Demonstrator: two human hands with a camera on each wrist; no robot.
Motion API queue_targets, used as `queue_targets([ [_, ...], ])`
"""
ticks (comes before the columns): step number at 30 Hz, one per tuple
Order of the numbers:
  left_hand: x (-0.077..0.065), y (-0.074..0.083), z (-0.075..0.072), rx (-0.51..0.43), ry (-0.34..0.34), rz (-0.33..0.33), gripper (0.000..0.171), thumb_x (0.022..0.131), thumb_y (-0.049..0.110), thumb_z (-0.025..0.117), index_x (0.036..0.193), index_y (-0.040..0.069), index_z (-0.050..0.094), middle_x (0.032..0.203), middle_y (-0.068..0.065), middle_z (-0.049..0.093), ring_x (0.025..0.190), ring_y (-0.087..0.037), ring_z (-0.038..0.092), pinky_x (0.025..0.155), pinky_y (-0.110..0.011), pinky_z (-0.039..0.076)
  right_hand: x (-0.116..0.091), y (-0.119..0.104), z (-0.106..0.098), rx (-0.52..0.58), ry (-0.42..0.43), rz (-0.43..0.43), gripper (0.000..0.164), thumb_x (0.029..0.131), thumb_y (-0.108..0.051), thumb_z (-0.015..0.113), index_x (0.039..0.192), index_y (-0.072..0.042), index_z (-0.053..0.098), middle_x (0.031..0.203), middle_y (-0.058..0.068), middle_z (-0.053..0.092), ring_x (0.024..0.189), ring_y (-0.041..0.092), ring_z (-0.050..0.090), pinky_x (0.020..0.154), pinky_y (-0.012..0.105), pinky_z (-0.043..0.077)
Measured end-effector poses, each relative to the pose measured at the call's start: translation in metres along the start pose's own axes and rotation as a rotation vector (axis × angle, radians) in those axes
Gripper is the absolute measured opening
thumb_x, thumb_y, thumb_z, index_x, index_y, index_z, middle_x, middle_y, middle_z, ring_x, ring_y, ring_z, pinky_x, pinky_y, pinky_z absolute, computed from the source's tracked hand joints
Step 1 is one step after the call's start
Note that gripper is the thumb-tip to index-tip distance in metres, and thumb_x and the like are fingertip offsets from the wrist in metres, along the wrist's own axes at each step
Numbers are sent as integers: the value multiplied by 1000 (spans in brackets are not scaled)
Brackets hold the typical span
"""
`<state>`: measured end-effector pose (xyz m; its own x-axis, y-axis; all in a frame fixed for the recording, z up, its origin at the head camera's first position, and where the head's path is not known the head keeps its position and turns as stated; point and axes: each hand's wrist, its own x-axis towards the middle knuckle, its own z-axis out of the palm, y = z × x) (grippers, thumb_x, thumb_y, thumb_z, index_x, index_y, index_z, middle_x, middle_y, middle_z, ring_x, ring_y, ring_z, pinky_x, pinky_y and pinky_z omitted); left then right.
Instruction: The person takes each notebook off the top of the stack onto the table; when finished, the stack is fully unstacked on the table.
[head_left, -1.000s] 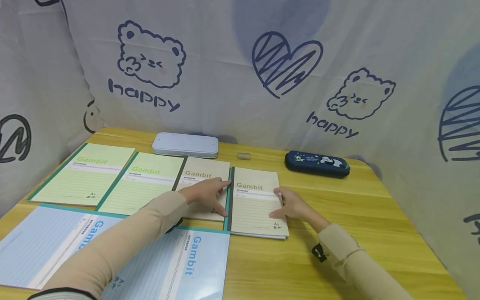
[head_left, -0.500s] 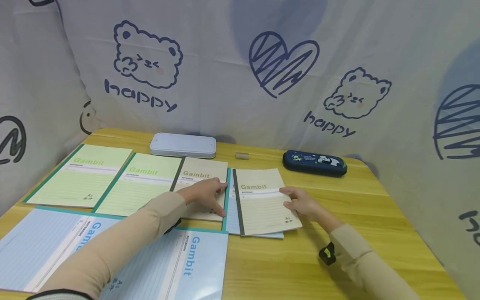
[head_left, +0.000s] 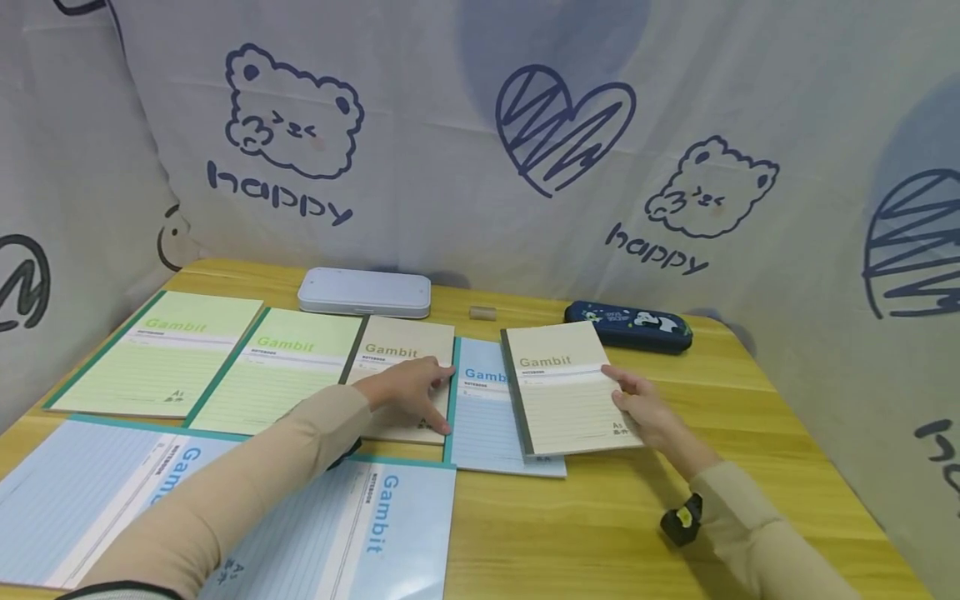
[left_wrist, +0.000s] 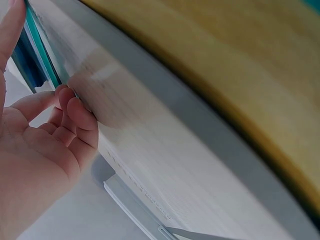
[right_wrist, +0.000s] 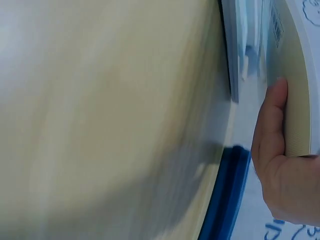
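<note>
My right hand [head_left: 645, 408] grips a beige notebook [head_left: 566, 392] by its right edge, thumb on the cover and fingers behind, as the right wrist view shows. The held notebook is lifted and slightly turned, overlapping the right part of a blue notebook [head_left: 483, 425] with a teal spine. My left hand [head_left: 408, 396] rests on another beige notebook [head_left: 393, 333], thumb and index finger spread towards the blue notebook's spine. In the left wrist view, the other fingers [left_wrist: 82, 115] bend loosely against the cover. The left forearm hides parts of the notebooks below it.
Two green notebooks [head_left: 161, 354] lie at the left, two larger-looking blue ones [head_left: 375, 533] in front. At the back are a white pencil case [head_left: 363, 292], a small tan block [head_left: 482, 313] and a navy panda pencil case [head_left: 630, 327]. A printed cloth [head_left: 435, 167] hangs behind the table.
My right hand has lifted the beige notebook off the blue one and carried it right, uncovering the blue cover. My left hand has stayed in place.
</note>
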<state>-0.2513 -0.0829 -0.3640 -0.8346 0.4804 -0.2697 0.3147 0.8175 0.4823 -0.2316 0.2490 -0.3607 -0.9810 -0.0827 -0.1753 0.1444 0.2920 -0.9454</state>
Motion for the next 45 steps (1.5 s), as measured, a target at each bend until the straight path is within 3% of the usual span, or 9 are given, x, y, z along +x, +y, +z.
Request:
queue_targets([
  [6, -1, 0, -1, 6, 8, -1, 98, 60, 42, 79, 139, 9, 31, 108, -6, 48, 88, -18, 45, 83, -30, 38, -6, -1, -21, 4, 33, 11, 45, 93, 6, 32, 137, 5, 24, 118, 17, 37, 77, 4, 48, 65, 17, 43],
  [18, 0, 1, -1, 13, 11, 0, 99, 60, 43, 79, 139, 9, 31, 106, -5, 48, 88, -17, 44, 81, -29, 39, -17, 9, -52, -19, 38, 36, 47, 94, 4, 34, 138, 6, 20, 125, 22, 33, 77, 3, 49, 66, 18, 44],
  [23, 1, 0, -1, 7, 8, -9, 99, 59, 43, 79, 139, 9, 31, 106, -5, 48, 87, -17, 45, 81, -29, 39, -17, 16, -61, -44, 33, 56, 46, 94, 3, 34, 138, 6, 19, 134, 28, 24, 78, 3, 48, 67, 18, 44],
  [27, 1, -1, 0, 9, 6, -8, 99, 59, 43, 80, 139, 10, 31, 105, -4, 48, 87, -17, 45, 81, -29, 38, -16, 19, -63, -76, 32, 67, 46, 94, 2, 35, 138, 6, 20, 138, 29, 20, 79, 2, 47, 67, 17, 43],
  [34, 1, -2, 1, 18, 18, 1, 98, 60, 42, 80, 139, 9, 32, 106, -4, 48, 88, -17, 45, 81, -29, 39, -14, 22, -60, -55, 8, 63, 47, 93, 2, 38, 137, 7, 22, 125, 24, 33, 75, 5, 52, 65, 21, 47],
  [38, 1, -1, 1, 26, 19, 4, 98, 60, 43, 79, 139, 9, 32, 105, -4, 48, 88, -17, 45, 81, -29, 39, -15, 22, -57, -55, -12, 83, 48, 93, 2, 41, 137, 7, 22, 129, 28, 29, 77, 6, 52, 66, 22, 47],
  [45, 2, -2, 1, 23, 17, -3, 97, 60, 42, 79, 139, 10, 32, 106, -3, 48, 88, -16, 45, 82, -29, 39, -16, 23, -58, -250, -52, 67, 51, 89, -2, 53, 133, 8, 31, 132, 32, 31, 93, 20, 48, 70, 23, 44],
])
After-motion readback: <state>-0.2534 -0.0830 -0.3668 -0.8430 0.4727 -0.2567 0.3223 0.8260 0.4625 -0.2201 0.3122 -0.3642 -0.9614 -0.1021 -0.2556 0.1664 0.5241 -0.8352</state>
